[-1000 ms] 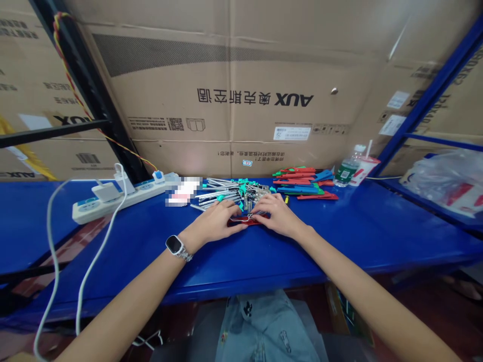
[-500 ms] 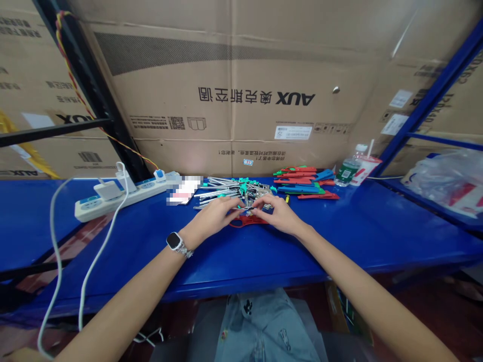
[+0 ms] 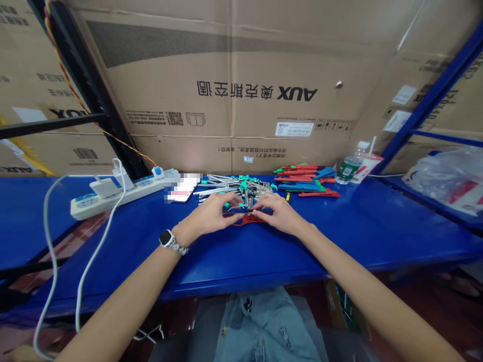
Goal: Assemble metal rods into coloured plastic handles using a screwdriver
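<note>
Slim dark strip lies crosswise between the two hands, its long axis running left to right, nearly parallel to the surface's near edge; its ends are covered by fingers, so which way it faces I cannot tell. It sits just above a red piece. The left hand has its grip pinched on the left end, thumb below, and the right hand has its grip clamped on the right end. Half a second earlier, a pale, wire-like line showed between the fingertips; now the dark length spans that gap and more of the red piece is covered. Beyond the fingers, a pile of metal rods with green parts crowds close, with the cardboard standing behind it. Red, blue and green handles bound the far right. Room for moving lies toward the near edge and rightward, where the blue surface stretches widely.
</note>
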The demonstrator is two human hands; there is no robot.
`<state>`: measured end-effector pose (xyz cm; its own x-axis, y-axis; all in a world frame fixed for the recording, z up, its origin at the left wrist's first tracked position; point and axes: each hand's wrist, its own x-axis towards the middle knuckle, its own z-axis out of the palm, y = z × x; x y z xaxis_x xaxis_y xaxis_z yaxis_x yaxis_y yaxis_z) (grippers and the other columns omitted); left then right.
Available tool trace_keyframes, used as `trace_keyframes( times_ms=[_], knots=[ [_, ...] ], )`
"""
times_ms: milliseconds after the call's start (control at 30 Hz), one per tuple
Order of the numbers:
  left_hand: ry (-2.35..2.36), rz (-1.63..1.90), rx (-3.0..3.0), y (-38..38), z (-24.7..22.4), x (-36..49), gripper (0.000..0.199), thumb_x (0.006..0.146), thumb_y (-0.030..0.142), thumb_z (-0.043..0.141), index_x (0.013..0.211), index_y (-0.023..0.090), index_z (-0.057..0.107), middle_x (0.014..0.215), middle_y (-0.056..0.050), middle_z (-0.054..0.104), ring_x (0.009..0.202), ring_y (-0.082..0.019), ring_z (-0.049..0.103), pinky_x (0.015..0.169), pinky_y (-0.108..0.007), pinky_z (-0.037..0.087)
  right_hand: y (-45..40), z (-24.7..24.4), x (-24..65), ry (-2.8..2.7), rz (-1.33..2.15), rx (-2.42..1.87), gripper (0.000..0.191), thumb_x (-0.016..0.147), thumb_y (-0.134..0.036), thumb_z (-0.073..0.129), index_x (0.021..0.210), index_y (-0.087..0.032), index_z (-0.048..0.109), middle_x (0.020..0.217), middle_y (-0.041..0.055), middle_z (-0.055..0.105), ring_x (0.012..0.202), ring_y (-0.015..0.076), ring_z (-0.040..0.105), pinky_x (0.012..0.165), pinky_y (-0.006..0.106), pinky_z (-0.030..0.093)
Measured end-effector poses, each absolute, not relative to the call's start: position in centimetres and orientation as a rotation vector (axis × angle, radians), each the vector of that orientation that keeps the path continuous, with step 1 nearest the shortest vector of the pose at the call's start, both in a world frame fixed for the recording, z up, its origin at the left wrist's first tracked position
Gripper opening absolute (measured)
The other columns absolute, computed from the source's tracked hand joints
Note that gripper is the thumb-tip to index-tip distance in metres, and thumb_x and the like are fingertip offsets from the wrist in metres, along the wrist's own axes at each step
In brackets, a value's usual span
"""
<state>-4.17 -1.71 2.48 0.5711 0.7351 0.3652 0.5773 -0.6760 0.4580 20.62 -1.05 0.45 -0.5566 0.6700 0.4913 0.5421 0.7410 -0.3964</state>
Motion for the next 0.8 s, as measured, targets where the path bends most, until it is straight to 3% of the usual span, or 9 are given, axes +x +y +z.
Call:
trace_keyframes(
  times_ms=[133, 333, 600, 800],
  knots=[
    [1.056, 0.73, 2.637, -1.85, 2.79, -4.46, 0.034, 0.085, 0.04, 0.074, 0.112, 0.021, 0.065, 0.121, -0.009, 0.065, 0.114, -0.027, 0.06, 0.101, -0.043, 0.046, -1.08, 0.44, 20.68, -2.398, 0.235, -0.86, 0.012, 0.096, -0.027, 0.067, 0.095, -0.023, 0.077, 0.088, 0.0048, 0.073, 0.091, 0.0217, 0.064, 0.089, 0.041, 0.047],
    [1.019, 0.597, 2.674, -2.02, 2.85, -4.17, 0.018, 0.09, 0.038, 0.071, 0.094, 0.021, 0.069, 0.102, -0.006, 0.066, 0.095, -0.023, 0.062, 0.087, -0.038, 0.049, -1.16, 0.29, 20.74, -2.486, 0.159, -0.852, 0.016, 0.097, -0.03, 0.066, 0.1, -0.023, 0.08, 0.084, 0.006, 0.069, 0.089, 0.0233, 0.061, 0.085, 0.042, 0.048],
    [1.043, 0.51, 2.673, -2.06, 2.53, -3.88, 0.012, 0.088, 0.031, 0.073, 0.092, 0.02, 0.072, 0.095, -0.005, 0.068, 0.087, -0.022, 0.064, 0.079, -0.034, 0.048, -1.27, 0.19, 20.64, -2.554, 0.194, -0.871, 0.021, 0.1, -0.027, 0.061, 0.108, -0.022, 0.079, 0.084, 0.007, 0.066, 0.088, 0.0234, 0.059, 0.081, 0.04, 0.049],
    [1.072, 0.49, 2.738, -2.09, 2.15, -3.8, 0.024, 0.088, 0.042, 0.074, 0.091, 0.019, 0.071, 0.09, -0.004, 0.067, 0.081, -0.02, 0.062, 0.069, -0.03, 0.044, -0.92, -0.11, 20.76, -2.51, 0.33, -0.81, 0.02, 0.1, -0.026, 0.06, 0.108, -0.019, 0.078, 0.095, 0.0091, 0.072, 0.092, 0.023, 0.063, 0.085, 0.04, 0.05]
  ],
)
